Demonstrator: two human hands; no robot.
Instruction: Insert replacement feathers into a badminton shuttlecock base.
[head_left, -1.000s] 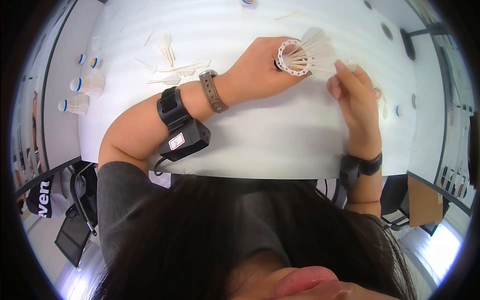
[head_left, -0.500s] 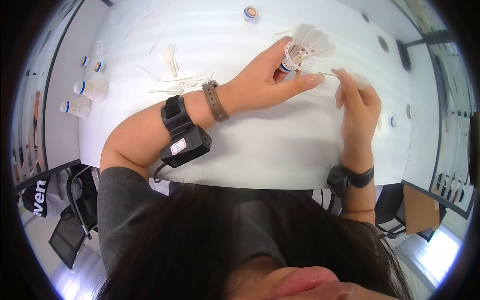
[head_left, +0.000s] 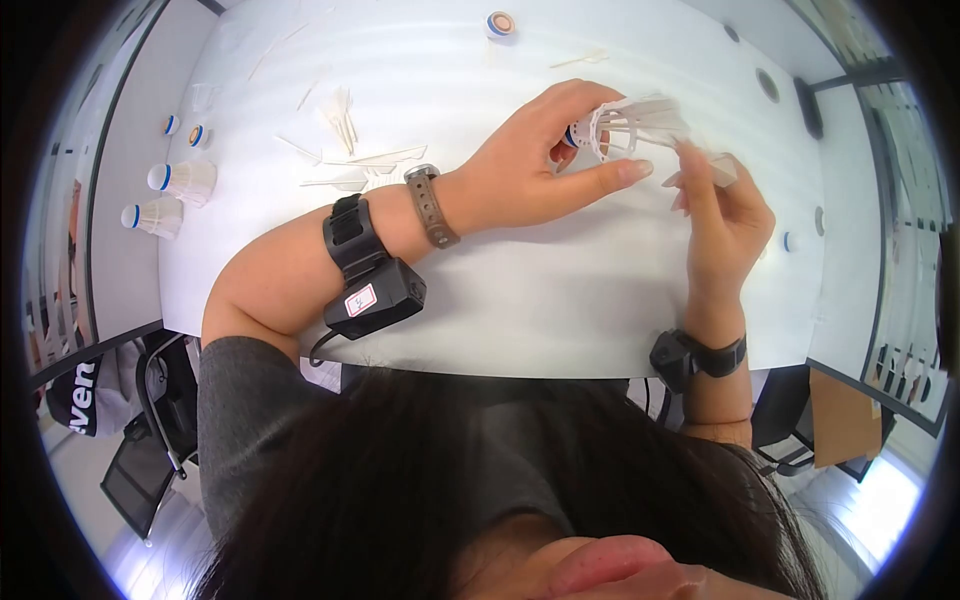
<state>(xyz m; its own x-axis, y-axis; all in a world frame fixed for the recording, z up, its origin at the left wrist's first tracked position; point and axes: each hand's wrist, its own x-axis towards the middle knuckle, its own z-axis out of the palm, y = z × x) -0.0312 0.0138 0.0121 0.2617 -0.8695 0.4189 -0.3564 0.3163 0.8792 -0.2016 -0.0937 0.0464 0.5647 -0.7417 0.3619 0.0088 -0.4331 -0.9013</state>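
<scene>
My left hand (head_left: 525,165) is closed around the base of a partly feathered shuttlecock (head_left: 640,115), which is tipped on its side with its feathers toward the right. Its blue-banded end lies between the fingers, and a white ring with holes faces me. The left thumb stretches out below it. Close to the feather tips, my right hand (head_left: 728,215) pinches a loose white feather (head_left: 724,172) between thumb and fingers; the vane shows behind the fingers. The quill end of that feather is mostly hidden.
On the white table (head_left: 520,300), loose feathers (head_left: 375,160) lie left of centre. Two feathered shuttlecocks (head_left: 185,180) and small cork bases (head_left: 198,134) sit at the left edge. Another cork base (head_left: 500,25) is at the back, one more (head_left: 790,241) at the right.
The shuttlecock has turned in my left hand from feathers up to feathers toward the right. My right hand has shifted slightly right, and the feather's quill no longer shows pointing left.
</scene>
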